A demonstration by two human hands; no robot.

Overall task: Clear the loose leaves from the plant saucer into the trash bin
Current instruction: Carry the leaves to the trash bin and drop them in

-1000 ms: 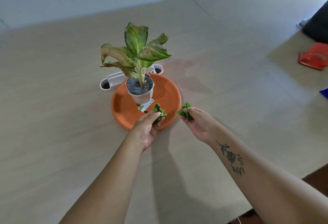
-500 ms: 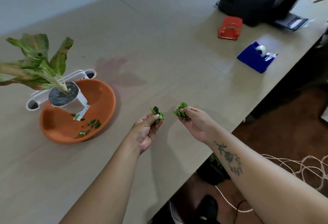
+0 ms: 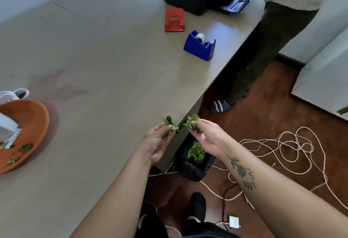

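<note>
Two pinches of leaves were in transit: the left hand (image 3: 157, 141) gripped one tuft (image 3: 170, 122) over the tabletop (image 3: 113, 68) edge, and the right hand (image 3: 209, 136) gripped another (image 3: 192, 122) past the edge, above the bin (image 3: 194, 162) on the floor. The bin already contained leaves. The step in hand was judged to be the carry to the bin. The next move called for both hands to be positioned over the bin opening and then opened. Several leaves (image 3: 25, 147) remained in the saucer (image 3: 35, 117), so further trips would be required.
</note>
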